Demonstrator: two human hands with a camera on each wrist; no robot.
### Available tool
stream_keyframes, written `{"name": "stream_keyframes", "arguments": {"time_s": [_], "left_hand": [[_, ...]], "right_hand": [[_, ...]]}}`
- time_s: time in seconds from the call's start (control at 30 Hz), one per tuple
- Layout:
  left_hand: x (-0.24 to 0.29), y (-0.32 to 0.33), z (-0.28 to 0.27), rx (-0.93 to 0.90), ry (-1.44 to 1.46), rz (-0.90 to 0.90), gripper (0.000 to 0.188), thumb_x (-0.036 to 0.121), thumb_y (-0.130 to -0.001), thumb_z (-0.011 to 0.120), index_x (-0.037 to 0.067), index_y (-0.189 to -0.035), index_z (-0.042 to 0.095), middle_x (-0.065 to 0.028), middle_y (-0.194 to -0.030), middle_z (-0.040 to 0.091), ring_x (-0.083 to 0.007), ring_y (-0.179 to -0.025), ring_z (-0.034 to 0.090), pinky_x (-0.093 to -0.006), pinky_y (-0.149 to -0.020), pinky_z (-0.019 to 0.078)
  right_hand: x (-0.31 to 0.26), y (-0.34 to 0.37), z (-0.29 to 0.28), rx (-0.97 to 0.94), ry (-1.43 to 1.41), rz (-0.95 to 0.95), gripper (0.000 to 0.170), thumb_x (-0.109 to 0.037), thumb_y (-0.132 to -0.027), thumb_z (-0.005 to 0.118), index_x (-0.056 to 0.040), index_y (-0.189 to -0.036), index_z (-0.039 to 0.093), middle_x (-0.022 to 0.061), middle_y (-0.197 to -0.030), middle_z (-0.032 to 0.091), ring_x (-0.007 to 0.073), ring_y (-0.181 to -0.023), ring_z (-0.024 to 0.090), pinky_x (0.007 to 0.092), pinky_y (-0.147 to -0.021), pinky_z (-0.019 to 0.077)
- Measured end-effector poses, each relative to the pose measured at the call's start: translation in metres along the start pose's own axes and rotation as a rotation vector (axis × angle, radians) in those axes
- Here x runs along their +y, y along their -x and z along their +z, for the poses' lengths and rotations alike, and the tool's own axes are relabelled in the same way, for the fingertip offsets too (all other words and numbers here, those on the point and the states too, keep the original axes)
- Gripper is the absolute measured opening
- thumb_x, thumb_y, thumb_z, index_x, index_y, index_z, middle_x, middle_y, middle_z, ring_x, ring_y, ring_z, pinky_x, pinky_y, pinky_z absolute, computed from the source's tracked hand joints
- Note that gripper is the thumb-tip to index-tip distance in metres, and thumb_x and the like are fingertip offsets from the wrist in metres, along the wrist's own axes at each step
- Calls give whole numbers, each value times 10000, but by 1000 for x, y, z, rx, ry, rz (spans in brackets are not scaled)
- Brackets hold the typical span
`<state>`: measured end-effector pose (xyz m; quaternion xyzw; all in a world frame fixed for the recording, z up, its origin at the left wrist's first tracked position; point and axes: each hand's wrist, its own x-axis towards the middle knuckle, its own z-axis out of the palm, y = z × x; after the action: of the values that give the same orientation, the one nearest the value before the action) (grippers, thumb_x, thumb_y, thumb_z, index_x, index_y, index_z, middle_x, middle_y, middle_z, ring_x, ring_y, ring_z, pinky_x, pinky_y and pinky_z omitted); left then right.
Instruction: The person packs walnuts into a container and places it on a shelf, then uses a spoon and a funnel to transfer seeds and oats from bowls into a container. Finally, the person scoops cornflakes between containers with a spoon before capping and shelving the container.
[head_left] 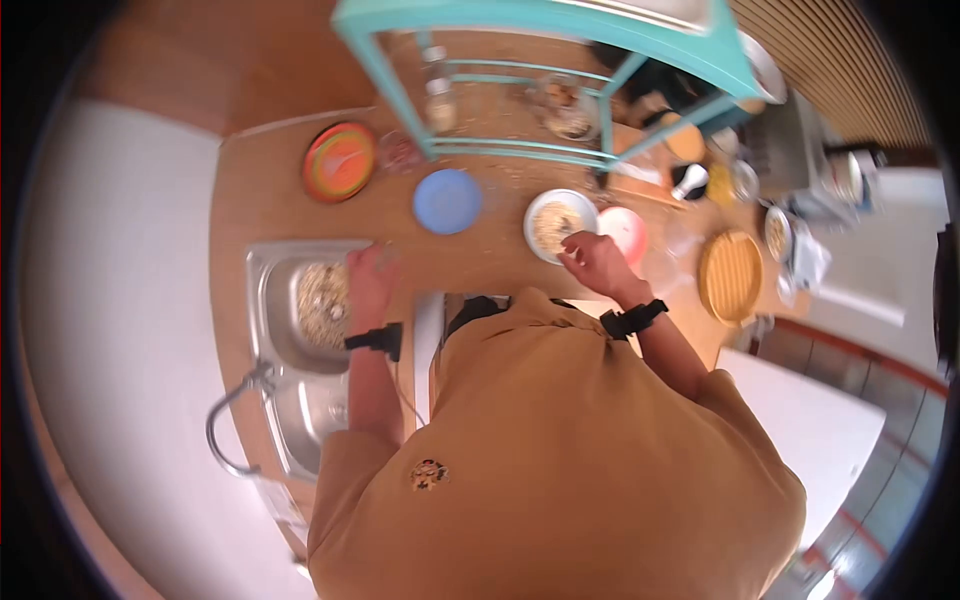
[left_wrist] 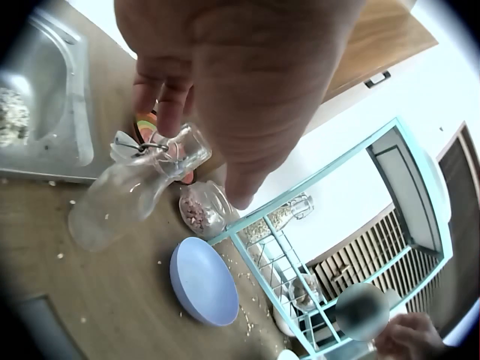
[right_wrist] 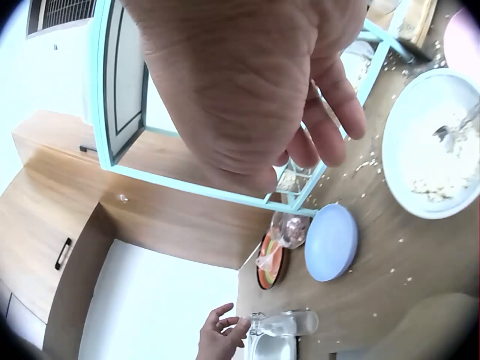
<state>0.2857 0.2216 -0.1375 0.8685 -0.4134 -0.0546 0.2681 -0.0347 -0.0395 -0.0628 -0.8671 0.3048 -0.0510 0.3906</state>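
My left hand [head_left: 370, 285] is at the near counter edge beside the sink, fingers loosely bent. It hovers at the neck of a clear swing-top glass bottle [left_wrist: 124, 191], which is empty and has its stopper hanging off; the fingers overlap the neck in the left wrist view. My right hand [head_left: 597, 265] hangs over the near rim of a white bowl [right_wrist: 394, 150]. Its fingers [right_wrist: 324, 139] are relaxed, with nothing between them. Rolled oats [head_left: 552, 228] lie in that bowl with a metal spoon [right_wrist: 450, 135]. A blue bowl [head_left: 447, 201] sits between the hands.
Oat flakes fill part of the steel sink [head_left: 258, 262]. A pink bowl [head_left: 625, 235] adjoins the white one. An orange plate [head_left: 338, 162] and a glass jar [left_wrist: 201, 210] stand farther back. A turquoise rack [head_left: 520, 150] spans the counter's rear. At right lies a ridged wooden tray [head_left: 730, 278].
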Motion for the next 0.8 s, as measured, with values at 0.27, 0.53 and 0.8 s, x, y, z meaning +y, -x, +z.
{"name": "stream_keyframes", "arguments": {"time_s": [0.27, 0.53, 0.8], "left_hand": [[-10, 5, 13, -48, -68, 91, 293, 142, -739, 705, -7, -970, 604, -183, -935, 565, -356, -893, 536, -444, -799, 431], [70, -2, 24, -303, -36, 299, 291, 148, -761, 682, 26, -1015, 610, -197, -979, 554, -387, -941, 534, -456, -825, 435], [160, -11, 58, -486, 4, 404, 273, 94, -768, 664, 40, -1017, 566, -173, -1060, 518, -394, -953, 542, -434, -796, 468]], "right_hand": [[100, 131, 11, 239, 40, 532, 245, -264, -779, 647, -24, -828, 655, 144, -721, 666, 311, -697, 654, 388, -669, 523], [197, 186, 17, 973, 48, 1044, 692, -432, -709, 738, 59, -1137, 502, 159, -686, 622, 296, -697, 637, 381, -687, 507], [238, 148, -15, 882, 67, 787, 363, -299, -780, 671, -13, -1003, 646, 184, -712, 644, 326, -692, 645, 397, -641, 509]]}}
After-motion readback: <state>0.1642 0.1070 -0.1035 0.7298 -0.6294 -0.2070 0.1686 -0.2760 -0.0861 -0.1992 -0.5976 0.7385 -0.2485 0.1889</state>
